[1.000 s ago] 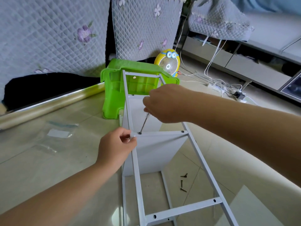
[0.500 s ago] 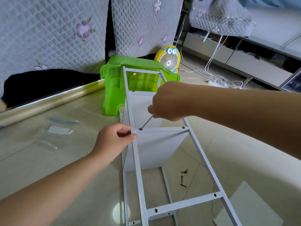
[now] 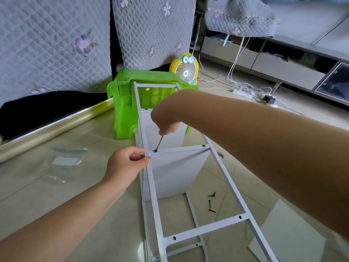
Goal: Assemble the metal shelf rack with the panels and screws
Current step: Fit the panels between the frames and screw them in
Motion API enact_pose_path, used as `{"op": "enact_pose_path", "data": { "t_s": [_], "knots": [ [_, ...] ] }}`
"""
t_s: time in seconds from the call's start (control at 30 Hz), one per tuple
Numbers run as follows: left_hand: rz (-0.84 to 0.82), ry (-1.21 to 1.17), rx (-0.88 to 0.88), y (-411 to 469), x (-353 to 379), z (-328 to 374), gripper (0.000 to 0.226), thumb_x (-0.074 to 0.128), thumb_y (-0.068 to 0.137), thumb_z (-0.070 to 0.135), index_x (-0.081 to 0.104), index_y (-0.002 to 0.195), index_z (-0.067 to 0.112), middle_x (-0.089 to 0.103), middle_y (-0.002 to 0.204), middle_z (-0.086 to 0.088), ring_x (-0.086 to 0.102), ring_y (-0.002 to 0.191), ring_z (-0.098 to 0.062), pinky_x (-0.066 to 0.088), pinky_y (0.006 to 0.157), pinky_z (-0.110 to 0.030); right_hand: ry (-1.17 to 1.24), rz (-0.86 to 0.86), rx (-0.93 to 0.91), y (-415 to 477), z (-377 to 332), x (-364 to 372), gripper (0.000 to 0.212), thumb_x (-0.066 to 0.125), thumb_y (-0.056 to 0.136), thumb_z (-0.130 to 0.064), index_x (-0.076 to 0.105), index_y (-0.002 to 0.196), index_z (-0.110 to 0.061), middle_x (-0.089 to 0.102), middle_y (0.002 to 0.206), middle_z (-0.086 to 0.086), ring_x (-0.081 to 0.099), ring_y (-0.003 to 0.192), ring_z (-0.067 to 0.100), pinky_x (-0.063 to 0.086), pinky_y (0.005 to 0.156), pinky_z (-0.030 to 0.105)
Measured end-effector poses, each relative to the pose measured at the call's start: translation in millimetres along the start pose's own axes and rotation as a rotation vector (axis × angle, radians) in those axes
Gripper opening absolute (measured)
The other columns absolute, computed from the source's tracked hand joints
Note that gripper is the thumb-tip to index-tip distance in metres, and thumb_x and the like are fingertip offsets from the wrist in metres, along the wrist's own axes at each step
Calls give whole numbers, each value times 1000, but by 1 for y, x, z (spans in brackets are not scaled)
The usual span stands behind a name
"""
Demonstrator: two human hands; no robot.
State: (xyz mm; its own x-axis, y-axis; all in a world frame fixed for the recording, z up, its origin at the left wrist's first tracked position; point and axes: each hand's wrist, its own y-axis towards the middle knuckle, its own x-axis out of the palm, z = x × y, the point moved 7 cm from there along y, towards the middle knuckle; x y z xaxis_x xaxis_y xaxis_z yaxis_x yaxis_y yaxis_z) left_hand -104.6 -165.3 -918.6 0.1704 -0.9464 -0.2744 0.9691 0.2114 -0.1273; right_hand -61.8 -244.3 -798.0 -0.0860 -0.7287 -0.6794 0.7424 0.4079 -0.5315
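Pale tiled floor (image 3: pixel 56 195) in a living room, with quilted flowered covers (image 3: pixel 47 44) hanging behind. A green plastic stool (image 3: pixel 124 110) lies tipped on its side, a yellow fan (image 3: pixel 185 69) just behind it, and a roll of clear film (image 3: pixel 56 129) lies along the floor to the left.

The white metal rack (image 3: pixel 153 195) lies lengthwise on the floor, its far end against the stool. One white panel (image 3: pixel 175 173) stands edge-up between the two side frames, under a crossbar.

Left hand (image 3: pixel 125 165): fingers and thumb pinch the frame at the joint of the left rail and that crossbar.

Right hand (image 3: pixel 166 118): fingers clenched round a screwdriver (image 3: pixel 159 141), handle hidden in the fist. The shaft slants down, with its tip at the hole at the left end of the crossbar, just beside the left thumb.

Three dark screws (image 3: pixel 211 204) lie loose on the floor inside the frame. A second white panel (image 3: pixel 279 233) lies flat on the floor to the right of the rack.
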Motion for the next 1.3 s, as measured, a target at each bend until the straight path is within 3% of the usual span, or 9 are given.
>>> {"op": "enact_pose_path", "data": {
  "t_s": [0.2,0.33,0.47,0.67,0.77,0.83,0.9,1.1,1.3],
  "knots": [
    [-17,202,50,2,-2,19,26,72,76,13,64,101,13,66,97,-2,60,89,-17,40,71,-22,390,238,104,-37,46,34,41,30,101,-30,55,114,-1,57,113,16,51,104,28,37,81,29],
    [60,540,313,-1,1,55,40,69,77,12,60,116,9,59,118,-9,51,113,-24,33,87,-25,729,380,338,-58,95,100,28,31,99,-20,49,109,-1,57,108,23,50,95,32,34,74,32],
    [-24,706,551,-10,45,82,28,64,82,15,63,109,8,58,111,-13,51,109,-29,31,88,-26,1016,471,673,-69,117,208,28,35,98,-17,55,109,-1,61,107,22,54,96,36,41,79,36],
    [-176,815,614,-1,126,86,36,50,91,32,57,118,9,58,117,-12,51,112,-28,38,90,-32,1222,184,880,-48,57,378,26,47,92,-18,68,84,-5,62,94,16,54,78,25,37,66,24],
    [-185,902,596,8,140,82,38,42,94,38,55,117,10,62,112,-12,54,108,-31,40,81,-35,1194,119,939,-39,21,427,29,47,92,-23,71,102,-9,64,107,14,59,94,28,46,78,30],
    [-203,988,620,13,145,80,37,37,95,40,58,85,12,62,83,-9,55,91,-33,35,65,-35,1172,93,977,-32,3,447,30,46,93,-27,69,107,-13,58,111,14,55,103,30,44,83,31],
    [-251,1082,616,15,149,77,46,31,96,41,38,59,15,43,59,-1,46,72,-31,23,55,-33,1204,102,1022,-28,-8,463,30,47,92,-28,70,104,-12,57,102,13,54,99,29,42,77,31],
    [-381,1223,736,19,161,78,48,20,95,44,29,57,17,35,55,1,41,65,-27,19,48,-33,1152,18,1078,-31,-33,496,32,43,95,-25,67,96,-5,59,99,15,55,94,30,40,69,28],
    [-553,1401,776,23,168,79,46,14,94,46,27,59,20,36,59,2,41,65,-23,20,47,-29,1108,-20,1025,-24,-46,503,20,36,97,-24,51,92,-12,59,100,9,52,83,25,35,67,28]
  ]
}}
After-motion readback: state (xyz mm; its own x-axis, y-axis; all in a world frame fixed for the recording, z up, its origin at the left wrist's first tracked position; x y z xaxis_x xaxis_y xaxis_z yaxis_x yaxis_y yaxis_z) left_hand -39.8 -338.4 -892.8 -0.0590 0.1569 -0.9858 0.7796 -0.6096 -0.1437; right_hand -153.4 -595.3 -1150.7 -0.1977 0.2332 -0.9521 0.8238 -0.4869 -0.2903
